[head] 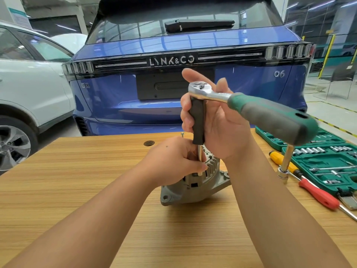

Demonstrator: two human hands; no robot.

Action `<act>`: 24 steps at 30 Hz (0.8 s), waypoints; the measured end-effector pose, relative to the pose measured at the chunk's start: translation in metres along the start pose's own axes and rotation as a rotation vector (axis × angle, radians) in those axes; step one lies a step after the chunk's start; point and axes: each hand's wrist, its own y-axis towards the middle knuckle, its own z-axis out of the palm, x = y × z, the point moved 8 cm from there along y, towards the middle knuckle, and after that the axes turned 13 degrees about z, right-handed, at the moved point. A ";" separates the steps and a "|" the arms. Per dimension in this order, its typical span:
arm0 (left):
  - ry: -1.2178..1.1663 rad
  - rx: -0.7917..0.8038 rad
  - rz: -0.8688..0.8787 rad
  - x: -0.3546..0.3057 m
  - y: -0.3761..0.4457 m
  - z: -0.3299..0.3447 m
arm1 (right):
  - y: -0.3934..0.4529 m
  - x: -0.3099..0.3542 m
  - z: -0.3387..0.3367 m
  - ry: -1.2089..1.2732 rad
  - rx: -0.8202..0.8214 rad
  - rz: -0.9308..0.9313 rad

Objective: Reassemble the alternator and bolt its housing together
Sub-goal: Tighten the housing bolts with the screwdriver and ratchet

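Observation:
A grey alternator stands on the wooden table, finned end up. A ratchet with a green and grey handle sits on a black extension whose steel shaft runs straight down to the alternator's top. My right hand grips the black extension just under the ratchet head. My left hand pinches the steel shaft low down, next to the housing fins. The bolt under the shaft is hidden by my left fingers.
An open green socket set lies at the right edge. Beside it lie a yellow screwdriver, a red screwdriver and a steel socket tool. A loose bolt stands behind. A blue car is parked beyond the table.

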 end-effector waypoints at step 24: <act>0.015 -0.010 -0.015 0.005 0.002 0.000 | -0.001 0.002 -0.002 -0.012 0.044 -0.126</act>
